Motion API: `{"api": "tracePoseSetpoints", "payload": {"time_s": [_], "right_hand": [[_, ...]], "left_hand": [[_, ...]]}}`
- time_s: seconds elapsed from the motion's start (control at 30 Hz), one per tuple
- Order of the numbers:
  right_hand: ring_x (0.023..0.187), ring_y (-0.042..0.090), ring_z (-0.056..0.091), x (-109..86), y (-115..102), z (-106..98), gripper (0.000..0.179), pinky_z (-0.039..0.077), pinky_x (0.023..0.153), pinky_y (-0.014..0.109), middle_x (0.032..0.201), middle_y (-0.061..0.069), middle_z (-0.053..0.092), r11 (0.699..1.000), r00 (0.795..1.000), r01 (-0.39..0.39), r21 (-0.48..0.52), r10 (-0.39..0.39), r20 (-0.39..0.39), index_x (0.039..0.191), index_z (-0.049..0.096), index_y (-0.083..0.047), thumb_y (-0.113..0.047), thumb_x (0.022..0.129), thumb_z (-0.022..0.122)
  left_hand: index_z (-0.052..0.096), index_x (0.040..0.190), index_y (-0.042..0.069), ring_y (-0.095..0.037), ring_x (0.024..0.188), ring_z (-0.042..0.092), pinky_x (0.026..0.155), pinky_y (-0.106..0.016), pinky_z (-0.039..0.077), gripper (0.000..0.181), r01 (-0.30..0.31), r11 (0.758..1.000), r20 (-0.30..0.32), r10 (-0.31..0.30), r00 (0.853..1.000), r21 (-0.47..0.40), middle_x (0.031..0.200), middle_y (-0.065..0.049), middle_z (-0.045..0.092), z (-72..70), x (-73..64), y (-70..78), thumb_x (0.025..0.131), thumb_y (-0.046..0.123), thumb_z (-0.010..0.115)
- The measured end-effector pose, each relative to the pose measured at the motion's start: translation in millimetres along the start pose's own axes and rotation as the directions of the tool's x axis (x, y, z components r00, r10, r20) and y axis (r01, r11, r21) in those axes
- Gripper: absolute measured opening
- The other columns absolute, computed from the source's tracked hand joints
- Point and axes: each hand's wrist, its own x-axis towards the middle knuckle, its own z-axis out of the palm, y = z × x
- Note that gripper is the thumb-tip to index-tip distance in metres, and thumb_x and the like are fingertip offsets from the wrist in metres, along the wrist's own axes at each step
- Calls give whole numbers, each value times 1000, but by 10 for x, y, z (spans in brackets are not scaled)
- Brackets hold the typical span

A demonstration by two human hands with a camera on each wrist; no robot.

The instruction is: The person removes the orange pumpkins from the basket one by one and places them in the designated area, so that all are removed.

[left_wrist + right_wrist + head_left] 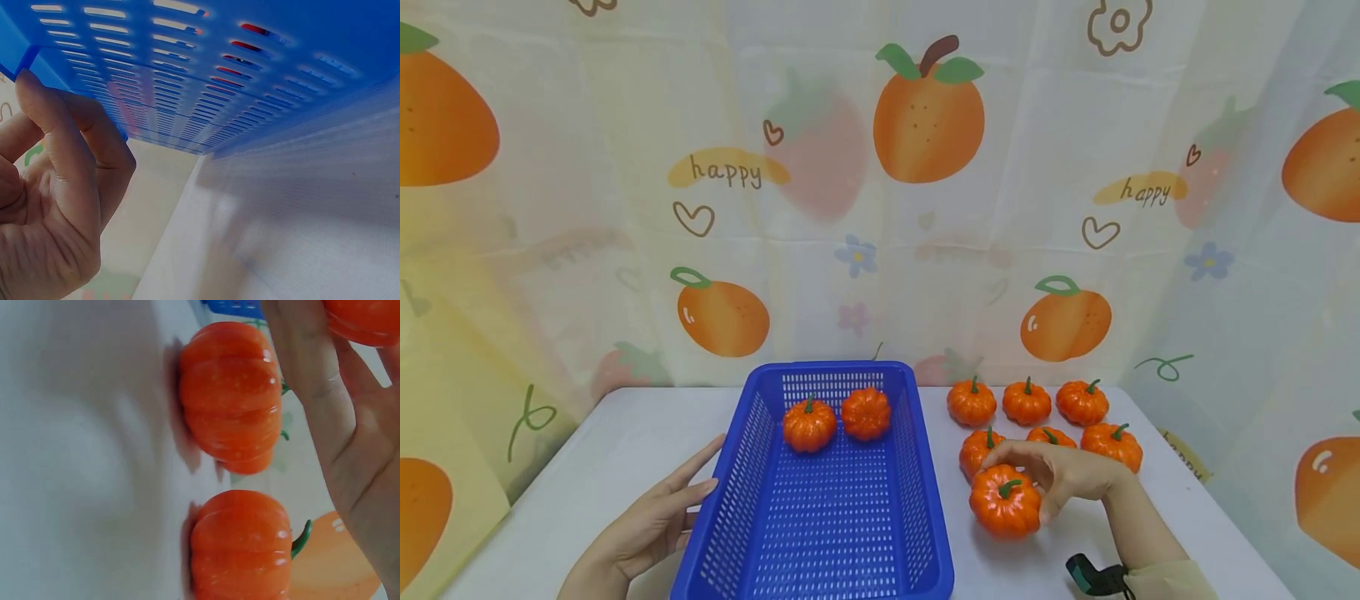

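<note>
In the head view, my right hand (1060, 471) grips a small orange pumpkin (1006, 502) with a green stem, above the white table. The right wrist view shows part of this held pumpkin (369, 319) against the fingers. My left hand (651, 517) is at the left side of a blue plastic basket (827, 525), its fingertips touching the rim. In the left wrist view the left hand (69, 181) has loosely bent fingers beside the slotted wall. Two pumpkins sit inside the basket at its far end, one stem up (809, 425) and one with no stem showing (866, 414).
Right of the basket, several more pumpkins stand on the table (1180, 533) in two rows, including a back-row pumpkin (1027, 402) and a front-right pumpkin (1112, 446). My right hand partly covers the front row. A fruit-printed curtain (925, 275) hangs behind the table.
</note>
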Motion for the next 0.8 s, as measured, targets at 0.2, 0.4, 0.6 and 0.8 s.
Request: {"api": "tracePoseSetpoints", "payload": {"time_s": [0.2, 0.4, 0.6, 0.8], "right_hand": [[133, 16, 46, 17, 43, 31, 71, 47, 108, 37, 145, 8, 51, 995, 993, -79, -66, 85, 86, 139, 44, -4, -8, 76, 78], [131, 15, 49, 42, 124, 46, 71, 48, 106, 33, 144, 5, 52, 986, 978, -136, -99, 150, 144, 139, 45, -9, -14, 77, 79], [133, 14, 48, 56, 144, 51, 70, 46, 108, 31, 144, 3, 53, 980, 969, -173, -99, 188, 161, 141, 45, -10, -13, 79, 77], [128, 16, 49, 11, 139, 36, 73, 48, 101, 31, 146, 1, 53, 967, 964, -231, -104, 242, 110, 144, 46, -12, -8, 77, 76]], "left_hand": [[38, 138, 63, -17, 104, 72, 87, -30, 61, 50, -2, 1000, 8, 2, 1000, -6, 122, 7, 70, 1, -9, 4, 109, 23, 32], [40, 136, 64, -15, 103, 72, 87, -29, 60, 49, 3, 1000, -7, -3, 1000, 6, 119, 8, 70, 16, -11, 8, 109, 23, 33], [40, 136, 64, -16, 103, 72, 87, -29, 60, 48, 9, 1000, -15, -9, 1000, 7, 120, 8, 71, 20, -14, 5, 109, 24, 34], [40, 135, 64, -16, 102, 72, 87, -29, 61, 49, 2, 1000, 3, -2, 1000, -4, 119, 7, 71, 13, -10, 11, 109, 23, 32]]}}
